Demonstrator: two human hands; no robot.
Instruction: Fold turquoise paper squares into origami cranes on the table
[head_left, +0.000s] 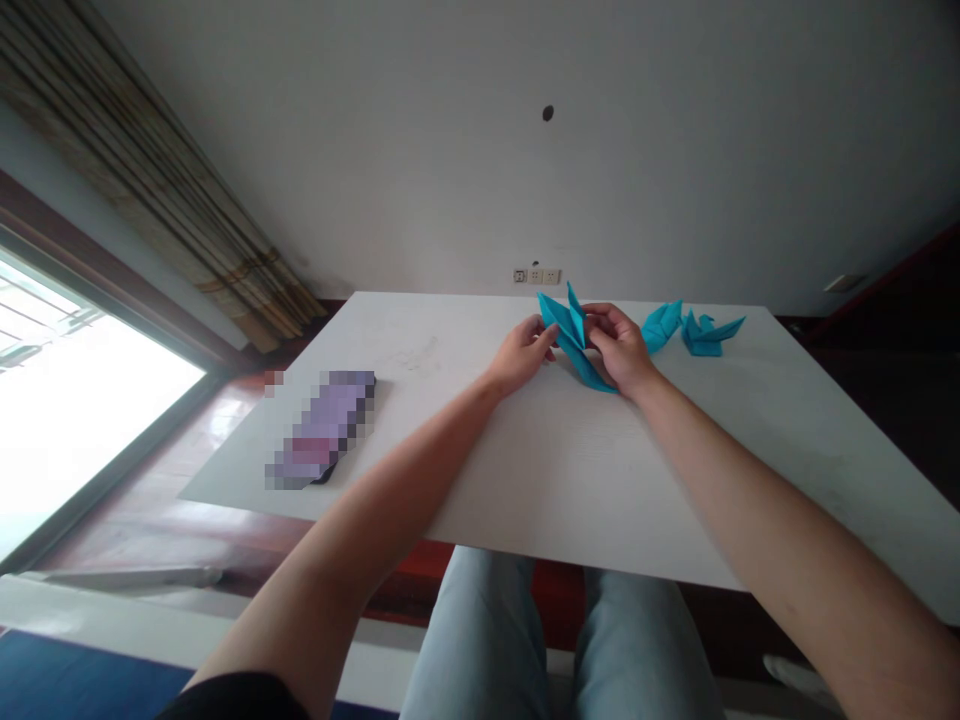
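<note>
Left hand and right hand are raised, and folded blue paper is held tight between them, near the far edge of the white table.

The head view looks forward and down across a white table toward a wall.

Both forearms are bare from the elbow down to the left hand and the right hand, with slender fingers. A black short sleeve shows at the near left edge, over the upper left arm. The two thighs at near centre are covered by pale blue, faded jeans.
</note>
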